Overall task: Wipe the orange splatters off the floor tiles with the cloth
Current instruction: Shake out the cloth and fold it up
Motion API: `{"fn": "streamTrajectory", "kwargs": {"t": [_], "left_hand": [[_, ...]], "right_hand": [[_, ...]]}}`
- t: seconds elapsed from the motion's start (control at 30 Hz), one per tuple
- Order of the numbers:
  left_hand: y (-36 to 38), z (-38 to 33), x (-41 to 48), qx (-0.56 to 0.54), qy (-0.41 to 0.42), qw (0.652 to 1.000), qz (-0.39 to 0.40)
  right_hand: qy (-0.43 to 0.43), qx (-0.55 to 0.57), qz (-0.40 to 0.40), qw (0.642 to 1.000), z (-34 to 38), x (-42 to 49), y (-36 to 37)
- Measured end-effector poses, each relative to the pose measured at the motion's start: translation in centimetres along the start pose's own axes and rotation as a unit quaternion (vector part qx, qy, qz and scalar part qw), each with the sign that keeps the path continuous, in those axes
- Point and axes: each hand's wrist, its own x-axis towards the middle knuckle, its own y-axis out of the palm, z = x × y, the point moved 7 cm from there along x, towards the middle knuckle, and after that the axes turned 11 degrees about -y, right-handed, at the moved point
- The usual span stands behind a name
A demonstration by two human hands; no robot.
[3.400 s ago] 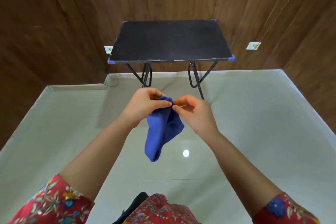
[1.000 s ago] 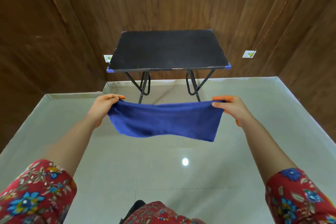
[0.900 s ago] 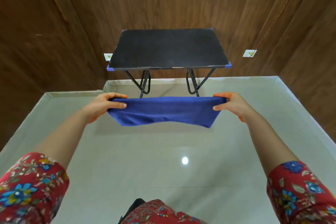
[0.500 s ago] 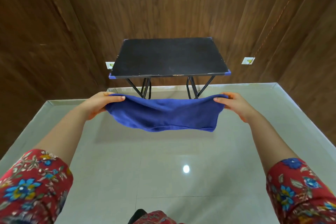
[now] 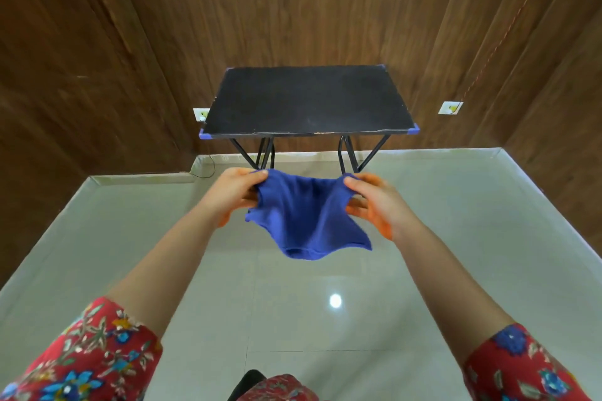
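Observation:
A blue cloth (image 5: pixel 306 221) hangs in the air in front of me, sagging in the middle. My left hand (image 5: pixel 236 194) pinches its upper left corner and my right hand (image 5: pixel 371 202) pinches its upper right corner. Both hands are held well above the pale glossy floor tiles (image 5: pixel 228 303). No orange splatters show on the tiles in view.
A small black folding table (image 5: pixel 306 104) on metal legs stands against the brown wood-panelled wall (image 5: pixel 97 42). White wall sockets (image 5: pixel 449 107) sit low on the wall at either side. A ceiling light reflects on the tiles (image 5: pixel 335 300).
The hands have come closer together, so the cloth that was stretched wide between them now sags and bunches. Earlier the cloth was gathered small between both hands.

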Motion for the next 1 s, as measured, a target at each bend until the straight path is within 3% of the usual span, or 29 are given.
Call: {"fn": "streamTrajectory", "kwargs": {"t": [0.13, 0.23, 0.37, 0.43, 0.53, 0.63, 0.73, 0.83, 0.93, 1.0], "left_hand": [[5.2, -2.5, -2.3, 0.052, 0.067, 0.992, 0.090], [6.1, -2.9, -2.6, 0.117, 0.081, 0.986, 0.085], [5.2, -3.1, -2.4, 0.105, 0.098, 0.988, 0.061], [5.4, -3.2, -2.4, 0.117, 0.107, 0.984, 0.081], [5.3, -4.5, -3.2, 0.114, 0.144, 0.978, 0.097], [3.2, -5.2, -2.7, 0.134, 0.194, 0.971, 0.045], [1.2, -4.6, -2.1, 0.157, 0.193, 0.968, 0.017], [0.5, -3.3, -1.4, 0.117, 0.136, 0.983, 0.043], [0.2, -2.8, -0.8, -0.028, 0.086, 0.994, 0.069], [0.9, -1.3, -0.4, -0.130, -0.006, 0.986, 0.100]], "right_hand": [[-0.059, -0.007, 0.110, 0.992, 1.5, -1.2, 5.8], [-0.082, -0.058, 0.145, 0.984, 2.5, -1.3, 6.4], [-0.144, -0.167, 0.052, 0.974, 3.3, 0.0, 3.0], [-0.196, -0.256, 0.111, 0.940, 3.2, 0.5, 2.5], [-0.127, -0.383, 0.251, 0.880, 1.0, 0.7, 2.6], [-0.094, -0.498, 0.214, 0.835, 1.0, 1.6, 0.1], [-0.099, -0.437, 0.175, 0.877, 2.2, 2.1, -1.9], [-0.088, -0.282, 0.187, 0.937, 3.1, 1.4, -1.8], [-0.084, -0.151, 0.139, 0.975, 3.5, 1.7, -1.2], [-0.031, -0.056, 0.103, 0.993, 1.7, 1.8, -0.9]]}}
